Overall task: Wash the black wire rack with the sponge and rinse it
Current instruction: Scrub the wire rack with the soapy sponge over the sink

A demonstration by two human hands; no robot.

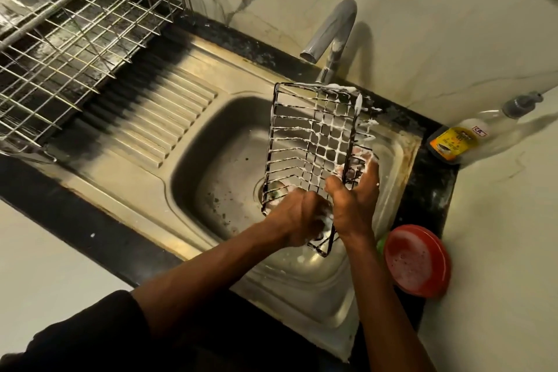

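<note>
The black wire rack (314,136) is held tilted on edge over the steel sink basin (211,166), and white foam coats most of its wires. My left hand (299,217) grips the rack's near lower corner. My right hand (353,205) is at the rack's right side, thumb in front of the wires and fingers behind them. It holds a foamy sponge (360,161) against the wires. The sponge is largely hidden by foam and my fingers.
The faucet (332,30) stands behind the rack with no water running. A soap bottle (471,139) lies at the right corner of the counter. A red round dish (416,260) sits by the sink's right rim. A steel dish drainer (75,39) fills the left counter.
</note>
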